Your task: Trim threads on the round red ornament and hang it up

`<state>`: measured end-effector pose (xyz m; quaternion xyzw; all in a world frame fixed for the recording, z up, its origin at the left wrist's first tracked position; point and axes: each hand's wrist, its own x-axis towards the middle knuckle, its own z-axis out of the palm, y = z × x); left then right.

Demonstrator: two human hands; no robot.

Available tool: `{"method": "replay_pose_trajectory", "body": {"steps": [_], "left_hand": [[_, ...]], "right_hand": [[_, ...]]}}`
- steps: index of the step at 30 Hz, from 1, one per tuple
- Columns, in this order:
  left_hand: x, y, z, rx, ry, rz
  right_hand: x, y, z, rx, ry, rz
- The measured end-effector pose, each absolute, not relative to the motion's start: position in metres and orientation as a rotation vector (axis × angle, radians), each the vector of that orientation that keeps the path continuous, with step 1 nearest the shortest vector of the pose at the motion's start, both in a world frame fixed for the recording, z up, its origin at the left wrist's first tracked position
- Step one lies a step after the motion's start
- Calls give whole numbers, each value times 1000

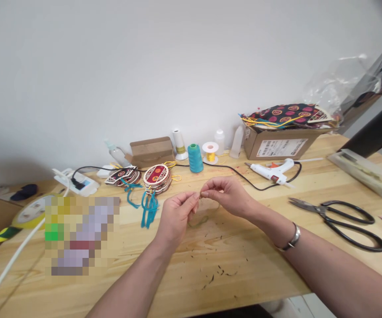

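My left hand (pixel 178 213) and my right hand (pixel 228 197) meet above the middle of the wooden table (pixel 138 282). Thumb and fingers of both are pinched together on a thin olive-green cord (pixel 204 220). Part of this cord hangs in a loose loop below the fingertips, while the stretch between the fingers is mostly hidden. Left of my hands lies a stack of round patterned ornaments (pixel 158 176) with teal tassels (pixel 149 210). Beside it is a stack of fan-shaped pieces (pixel 123 176).
Black-handled scissors (pixel 326 216) lie open at the right. Behind them are a white glue gun (pixel 272 171), a cardboard box (pixel 277 145) and a plastic case (pixel 365 170). A teal thread cone (pixel 195 158) and yellow cord spool (pixel 210 153) stand near the wall; a power strip (pixel 78 182) sits left.
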<state>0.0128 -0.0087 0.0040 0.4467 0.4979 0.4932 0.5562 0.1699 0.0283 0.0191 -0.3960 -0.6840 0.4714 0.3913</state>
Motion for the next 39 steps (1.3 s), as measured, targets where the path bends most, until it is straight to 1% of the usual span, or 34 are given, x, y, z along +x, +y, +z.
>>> {"method": "replay_pose_trajectory", "body": {"steps": [6,20,23,26,30,39], "left_hand": [[13,-10,7,1025,1170,1156],[11,-8,3,1182,1261,1121],[11,-7,4,1175,1246,1163],[12,-7,5,1151,1240,1206],[13,-8,7,1114,1242,1226],[13,-7,6,1139,1252,1210]], "right_hand": [[170,28,19,-1040,-1764,1210],[171,30,19,-1073,-1701,1250],[172,32,19,-1083,-1728,1305],[173,31,19,-1000,-1786,1461],[172,27,19,-897,-1714,1637],[169,28,10,-1044,-1607,1610]]}}
